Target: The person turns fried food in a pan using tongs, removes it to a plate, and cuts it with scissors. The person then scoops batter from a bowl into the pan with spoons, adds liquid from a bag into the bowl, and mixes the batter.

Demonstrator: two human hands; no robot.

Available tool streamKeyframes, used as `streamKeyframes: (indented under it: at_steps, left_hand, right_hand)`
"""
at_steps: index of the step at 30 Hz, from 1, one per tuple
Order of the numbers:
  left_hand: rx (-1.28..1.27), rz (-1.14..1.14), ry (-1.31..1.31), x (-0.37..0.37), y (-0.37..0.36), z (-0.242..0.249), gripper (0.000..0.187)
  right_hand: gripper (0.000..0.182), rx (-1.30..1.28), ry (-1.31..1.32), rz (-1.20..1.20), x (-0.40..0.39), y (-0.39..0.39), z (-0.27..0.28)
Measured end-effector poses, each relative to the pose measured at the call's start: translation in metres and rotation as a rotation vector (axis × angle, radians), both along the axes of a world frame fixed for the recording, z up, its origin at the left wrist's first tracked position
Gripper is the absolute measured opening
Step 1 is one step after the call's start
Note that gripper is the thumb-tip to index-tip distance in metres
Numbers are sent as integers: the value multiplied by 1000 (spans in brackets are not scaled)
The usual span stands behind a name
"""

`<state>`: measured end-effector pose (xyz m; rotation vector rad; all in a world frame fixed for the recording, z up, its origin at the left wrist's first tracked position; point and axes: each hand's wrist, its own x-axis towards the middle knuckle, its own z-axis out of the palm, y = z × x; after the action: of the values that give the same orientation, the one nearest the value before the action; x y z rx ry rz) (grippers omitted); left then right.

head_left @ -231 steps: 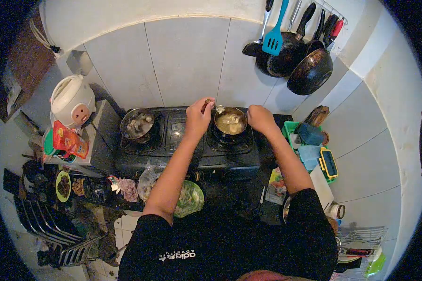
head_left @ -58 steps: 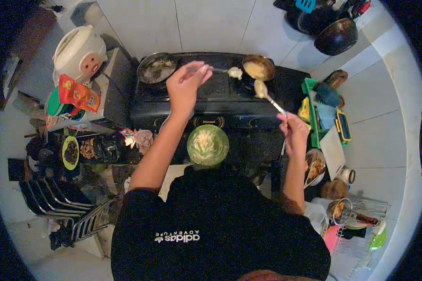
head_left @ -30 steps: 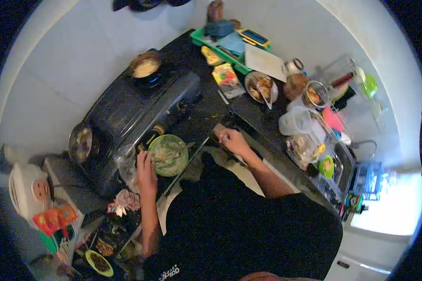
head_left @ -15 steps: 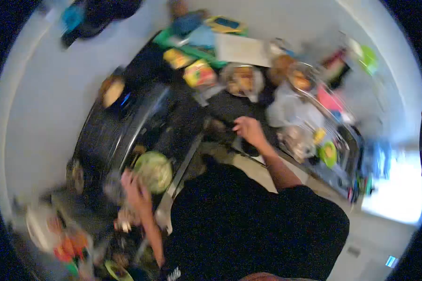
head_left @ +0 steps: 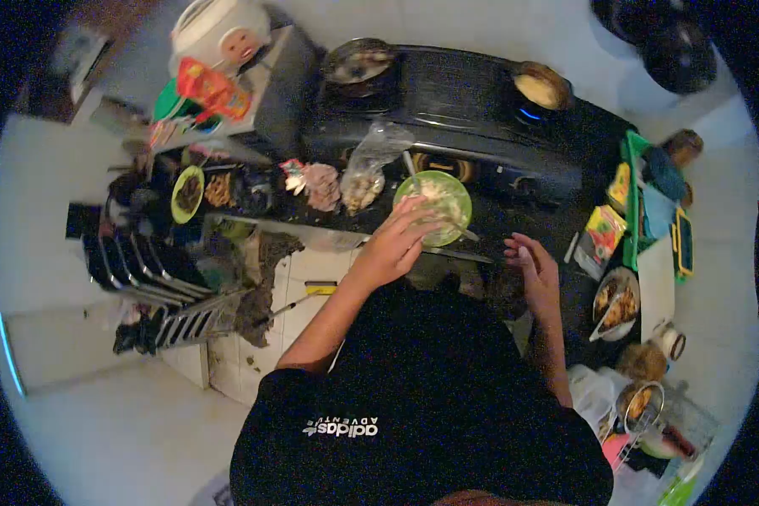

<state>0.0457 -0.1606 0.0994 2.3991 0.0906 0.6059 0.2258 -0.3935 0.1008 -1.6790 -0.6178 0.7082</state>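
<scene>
My left hand [head_left: 401, 240] is over the near left rim of a green bowl [head_left: 466, 202], its fingers stretched across the bowl. Pale, whitish food [head_left: 441, 192] lies inside. A spoon-like handle [head_left: 411, 169] leans at the bowl's far left, and another slim utensil [head_left: 464, 231] crosses its near right side. Whether my left fingertips touch the bowl or a utensil is hard to see. Held apart to the right, near the counter edge, my right hand [head_left: 535, 270] has loosely bent, separated fingers and nothing in it. A clear plastic bag [head_left: 364, 181] with pale pieces sits left of the bowl.
Behind the bowl is a black stove [head_left: 460, 88] with a pan [head_left: 541, 87] over a blue flame and another pan [head_left: 359, 63]. At right are a green basket [head_left: 632, 190] and a plate of food [head_left: 617, 304]. A rack [head_left: 148, 270] stands left.
The view has swung right to left, so the stove now lies straight ahead. My left hand has come from beside the bowl to over its rim; my right hand stays empty.
</scene>
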Motion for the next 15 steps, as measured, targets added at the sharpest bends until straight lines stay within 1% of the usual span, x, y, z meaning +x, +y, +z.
streamKeyframes:
  at_steps: [1,2,3,5,7,9,11,12,13,15]
  left_hand:
    - [4,68,-3,-9,0,0,36]
    - [-40,99,-71,-20,-1,4,33]
    - [-1,134,-56,-28,0,7,33]
    - [-108,247,-55,-47,-5,4,31]
    - [-100,331,-34,-67,2,-2,30]
    - [-116,394,-87,-82,8,-6,27]
    - [-360,619,95,-96,19,-26,29]
    - [-375,669,132,-100,30,-43,27]
    - [-392,654,126,-102,40,-50,27]
    - [-377,757,289,-105,61,-66,26]
  right_hand:
    - [32,11,10,38,1,7,1]
    - [31,-14,2,80,2,13,1]
    - [31,-21,-8,121,3,25,1]
    - [31,4,23,165,-3,42,3]
    - [30,-20,-1,209,-9,59,8]
    - [29,-24,16,246,-15,73,-3]
    - [29,-23,-71,415,-20,80,-7]
    - [29,-37,-79,407,-25,84,-7]
    - [28,-39,-111,435,-33,91,-7]
    - [27,-63,-151,448,-46,96,-13]
